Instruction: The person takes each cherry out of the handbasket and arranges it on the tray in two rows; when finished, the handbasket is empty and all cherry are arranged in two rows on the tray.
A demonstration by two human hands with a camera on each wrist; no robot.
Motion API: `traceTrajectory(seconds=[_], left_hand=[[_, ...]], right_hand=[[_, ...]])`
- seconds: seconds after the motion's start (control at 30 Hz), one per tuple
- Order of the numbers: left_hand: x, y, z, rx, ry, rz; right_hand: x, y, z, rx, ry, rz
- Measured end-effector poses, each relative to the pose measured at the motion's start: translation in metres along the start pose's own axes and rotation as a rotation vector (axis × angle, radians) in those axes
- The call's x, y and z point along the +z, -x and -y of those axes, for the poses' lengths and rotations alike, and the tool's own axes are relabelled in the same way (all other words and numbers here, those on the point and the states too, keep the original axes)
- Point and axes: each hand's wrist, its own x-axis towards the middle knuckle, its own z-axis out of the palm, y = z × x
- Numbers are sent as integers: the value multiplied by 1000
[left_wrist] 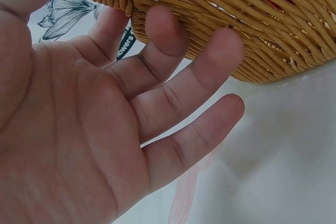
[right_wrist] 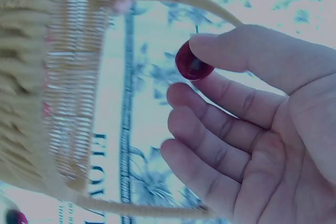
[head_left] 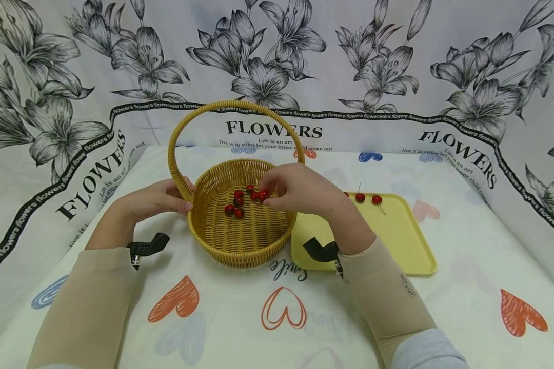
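Observation:
A round yellow wicker basket point(head_left: 242, 258) with a tall arched handle stands in the middle in the head view. My left hand point(head_left: 154, 199) grips it at the left, where the handle meets the rim; in the left wrist view thumb and index finger lie on either side of the weave, the other fingers loosely bent beside the wall. Above the basket's right side, my right hand point(head_left: 300, 188) pinches a dark red cherry point(right_wrist: 191, 62) between thumb and index finger. Several red cherries point(head_left: 238, 212) lie on the basket floor, left of and behind its middle.
Right of the basket lies a yellow tray point(head_left: 397, 243), partly behind the right forearm. Cherries point(head_left: 377, 199) with stems sit along its far edge, one mostly covered by the hand. A white cloth printed with hearts covers the table, and a flower-patterned curtain point(head_left: 263, 66) hangs behind.

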Motion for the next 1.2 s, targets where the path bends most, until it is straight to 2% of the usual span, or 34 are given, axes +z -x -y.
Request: traceTrajectory(seconds=[0.1, 0.33, 0.53, 0.7, 1.03, 1.2], left_hand=[[0, 0, 0, -4, 0, -3], [1, 1, -2, 1, 2, 2], [1, 1, -2, 4, 0, 6], [1, 0, -2, -1, -4, 2], [1, 1, 0, 1, 2, 4], [1, 1, -2, -1, -1, -2]], right_hand=[[-12, 10, -2, 31, -70, -14], [-33, 26, -10, 78, -145, -45], [-50, 42, -18, 161, -210, -80], [-62, 51, -33, 197, -188, -160], [-81, 69, -60, 272, -170, -255], [-90, 81, -77, 337, -150, -314]])
